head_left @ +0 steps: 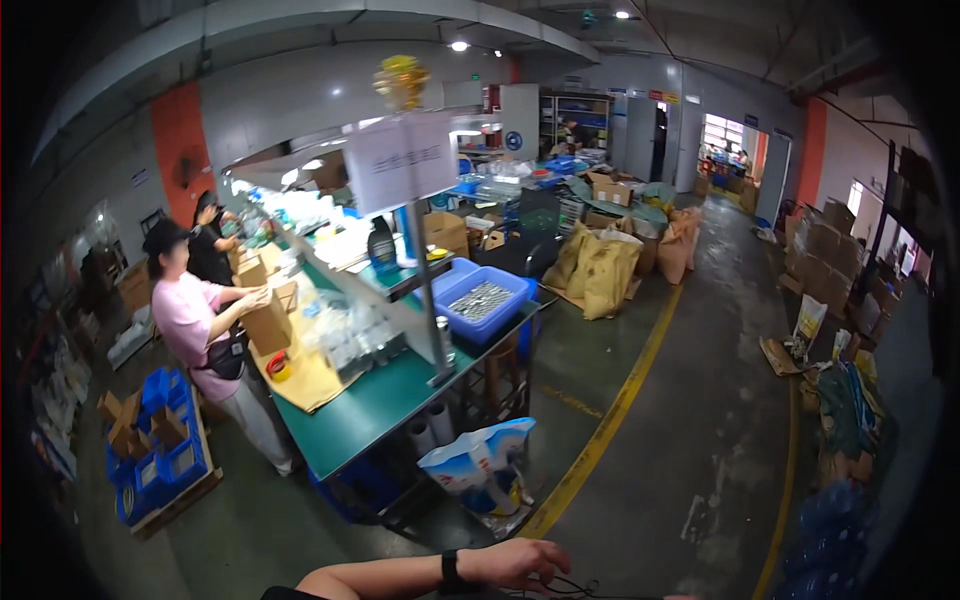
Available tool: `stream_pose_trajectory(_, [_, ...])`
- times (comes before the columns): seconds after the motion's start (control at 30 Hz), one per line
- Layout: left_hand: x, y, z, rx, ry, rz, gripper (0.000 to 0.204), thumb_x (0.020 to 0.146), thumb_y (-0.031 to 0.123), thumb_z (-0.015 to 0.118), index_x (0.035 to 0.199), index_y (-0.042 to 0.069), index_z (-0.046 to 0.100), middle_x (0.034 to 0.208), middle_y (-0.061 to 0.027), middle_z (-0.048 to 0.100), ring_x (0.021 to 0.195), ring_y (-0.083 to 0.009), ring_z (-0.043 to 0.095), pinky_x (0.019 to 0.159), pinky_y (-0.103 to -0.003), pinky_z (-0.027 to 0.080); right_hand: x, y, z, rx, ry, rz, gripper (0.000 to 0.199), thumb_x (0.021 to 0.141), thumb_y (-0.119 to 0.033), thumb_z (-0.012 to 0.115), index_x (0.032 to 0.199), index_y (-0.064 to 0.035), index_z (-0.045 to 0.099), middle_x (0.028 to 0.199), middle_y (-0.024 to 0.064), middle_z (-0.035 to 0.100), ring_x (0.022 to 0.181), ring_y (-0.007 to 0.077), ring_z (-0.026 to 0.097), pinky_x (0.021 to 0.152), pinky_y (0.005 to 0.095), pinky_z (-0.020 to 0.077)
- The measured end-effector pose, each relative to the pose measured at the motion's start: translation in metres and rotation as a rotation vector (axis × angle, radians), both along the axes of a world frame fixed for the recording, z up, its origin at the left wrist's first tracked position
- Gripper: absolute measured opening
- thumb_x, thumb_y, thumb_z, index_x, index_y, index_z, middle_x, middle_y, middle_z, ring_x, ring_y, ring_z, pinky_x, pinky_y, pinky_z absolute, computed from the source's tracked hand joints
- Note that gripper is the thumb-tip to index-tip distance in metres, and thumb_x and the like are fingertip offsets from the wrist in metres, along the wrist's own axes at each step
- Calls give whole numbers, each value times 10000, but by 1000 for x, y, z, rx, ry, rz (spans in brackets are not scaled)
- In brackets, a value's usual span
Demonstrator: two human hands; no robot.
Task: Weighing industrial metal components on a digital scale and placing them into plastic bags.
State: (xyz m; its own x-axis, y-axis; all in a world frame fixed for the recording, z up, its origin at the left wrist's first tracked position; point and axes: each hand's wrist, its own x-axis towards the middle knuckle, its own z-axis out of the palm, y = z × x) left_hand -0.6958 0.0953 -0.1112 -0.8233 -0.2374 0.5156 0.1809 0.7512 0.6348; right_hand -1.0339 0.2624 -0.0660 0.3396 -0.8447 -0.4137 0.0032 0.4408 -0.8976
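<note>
The table [370, 410] has a smooth, matt green top on a dark metal frame. The bin [480, 300] is glossy blue plastic, holding what look like small shiny metal parts. Boxes [268, 325] are matt brown cardboard. The floor [690, 420] is rough, stained concrete. The white-and-blue sack [480, 470] looks like slick plastic.

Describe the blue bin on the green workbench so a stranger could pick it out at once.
Find the long green workbench running up the middle. At its near right corner, beside a metal post, sits the blue bin. Unlike the blue crates on the floor, it holds a heap of small shiny metal parts.
</note>
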Motion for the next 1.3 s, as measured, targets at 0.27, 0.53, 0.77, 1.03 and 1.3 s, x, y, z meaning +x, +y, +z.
stream_pose_trajectory(0.27, [-135,-140,-11,1172,-286,459,226,953,251,613,925,38,681,834,-24,650,705,-89,602,652,-225,471,-132,-185,23,111,148,295,131,971,-133,524,1019,-48,611,683,-13,578,611,77,525,584,229,419])
stream_pose_trajectory(0.53, [-220,-331,-102,1477,-58,118,253,998,251,528,1135,49,595,687,-4,603,622,-114,622,566,-233,485,-173,-364,36,124,278,307,146,968,-134,530,1031,-39,621,686,-20,571,604,70,513,560,227,408])
stream_pose_trajectory(0.77, [-228,-502,-56,1896,370,-306,226,1017,173,465,1170,60,586,897,-24,646,810,-140,642,661,-260,528,-207,-537,61,140,278,258,309,964,-158,546,1241,-26,588,670,-14,553,574,68,488,546,229,401])
stream_pose_trajectory(1.03, [-238,-598,-33,1299,484,273,215,951,228,571,1050,52,644,915,-68,672,840,-184,638,698,-322,518,-259,-712,-1,336,-161,4,539,985,-227,526,1465,-58,348,658,-29,409,502,67,338,513,225,348])
stream_pose_trajectory(1.3, [-273,-713,-88,33,-401,957,209,893,248,657,925,42,682,742,-151,641,679,-151,631,599,-307,478,-307,-912,-69,521,-364,-135,417,991,-180,496,1391,-76,439,652,-29,357,512,78,311,501,217,337])
